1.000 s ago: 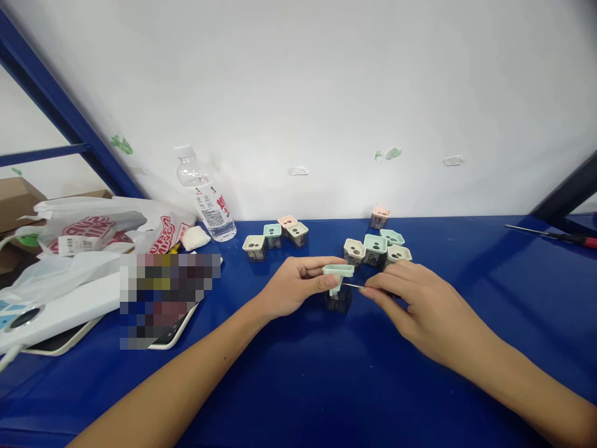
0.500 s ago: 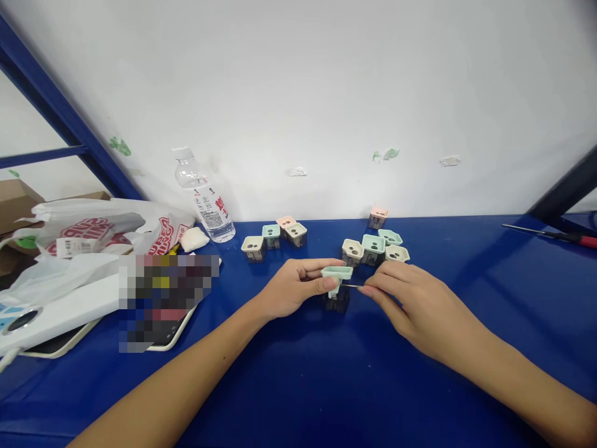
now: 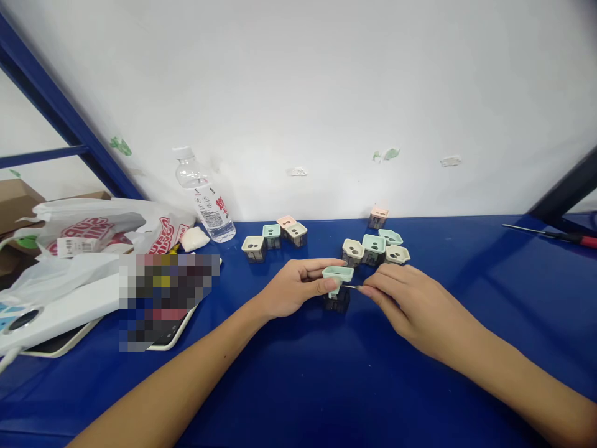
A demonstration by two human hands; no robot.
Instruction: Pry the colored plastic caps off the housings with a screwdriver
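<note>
Two hands meet: my left hand [image 3: 293, 291] pinches a mint cap [image 3: 337, 272]; at its three o'clock, my right hand [image 3: 410, 305] pinches a thin pin [image 3: 351, 287], mostly hidden.

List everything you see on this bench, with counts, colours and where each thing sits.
cubes: nine; cream, green, pink; rear centre, two groups plus one apart
held cube: one, green, at left fingertips
pin: one, metal, at right fingertips
bottle: one, clear, rear left
bags: count unclear, white with red print, left
device: one, white, front left
screwdriver: one, red handle, far right
table: one, blue
left hand: one, grips held cube
right hand: one, pinches pin
</note>
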